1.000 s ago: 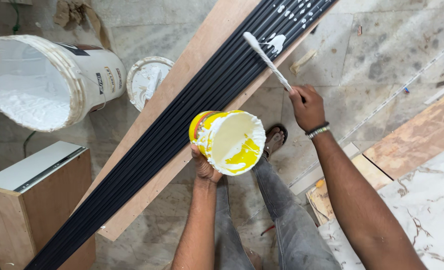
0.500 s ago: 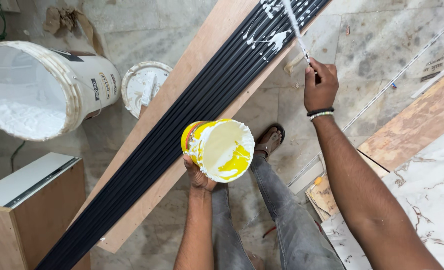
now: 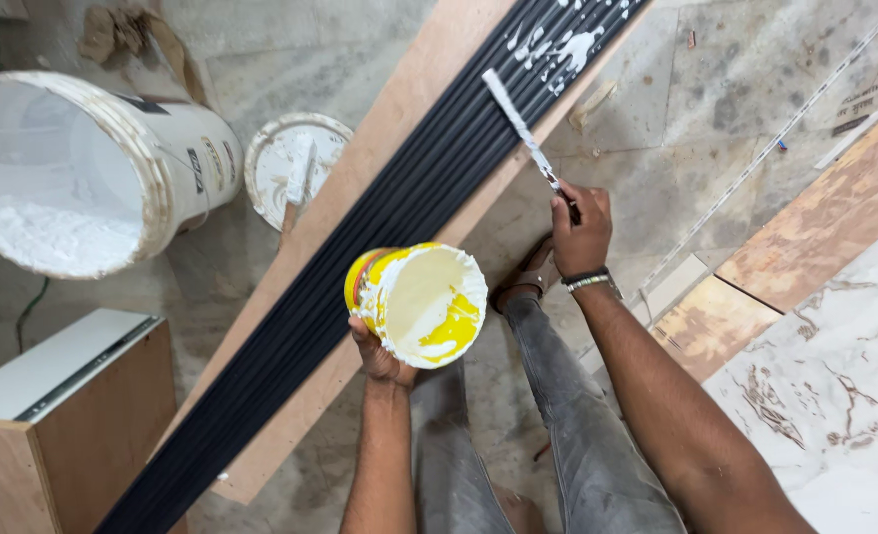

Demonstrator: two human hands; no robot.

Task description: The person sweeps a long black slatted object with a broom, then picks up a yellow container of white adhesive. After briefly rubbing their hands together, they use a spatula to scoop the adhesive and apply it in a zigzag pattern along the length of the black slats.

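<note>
We are seeing a yellow can (image 3: 419,305) coated cream-white inside with a yellow patch showing through, and a white-smeared stick (image 3: 520,129) lying over black ribbed strips (image 3: 379,247) that are spattered white at the far end and running along a light brown board (image 3: 399,109). We are also looking at a large white bucket (image 3: 83,178) holding white paste, a white-caked round lid (image 3: 295,168), grey trousers (image 3: 567,425), a grey mottled floor (image 3: 716,89) and a white slab with brown veining (image 3: 834,396).

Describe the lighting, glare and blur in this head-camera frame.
Head view: soft, even light with no hard shadows; the white inside of the large tipped plastic bucket is bright, nearly washed out; the long black ribbed panel, the small yellow paint tub in the left hand and the paint-coated flat stick in the right hand look sharp; the edges bend slightly.
</note>
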